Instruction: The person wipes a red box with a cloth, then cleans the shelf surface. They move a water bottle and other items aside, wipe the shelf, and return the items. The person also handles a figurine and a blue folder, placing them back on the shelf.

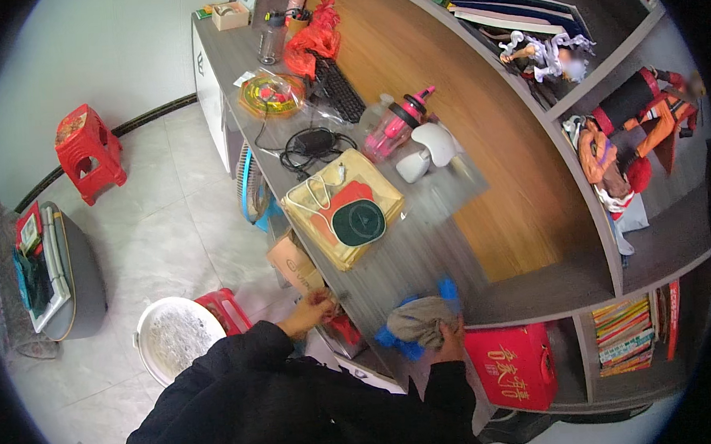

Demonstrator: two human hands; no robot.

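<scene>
My right hand (450, 342) grips a bunched grey-brown cloth (418, 322) with blue parts, which lies on the grey desktop (359, 288) near its front end. Beside the desk's left edge is my left hand (312, 312), its fingers curled; whether it holds anything is unclear. Just beyond that hand stands a brown cardboard box (294, 262) bearing print. Farther up the desk, a round black-topped device (358, 222) with a white cable (315, 194) rests on a yellowish flat package (384, 187). To the package's right are white rounded objects (433, 147) and a pink bottle (396, 126).
A black keyboard (339, 87), a power adapter (314, 141) and a red plastic bag (316, 40) lie farther up the desk. Shelves with figurines (657, 106) and books (627, 334) border the right. A white bucket (177, 337) and red stool (88, 151) stand on the floor.
</scene>
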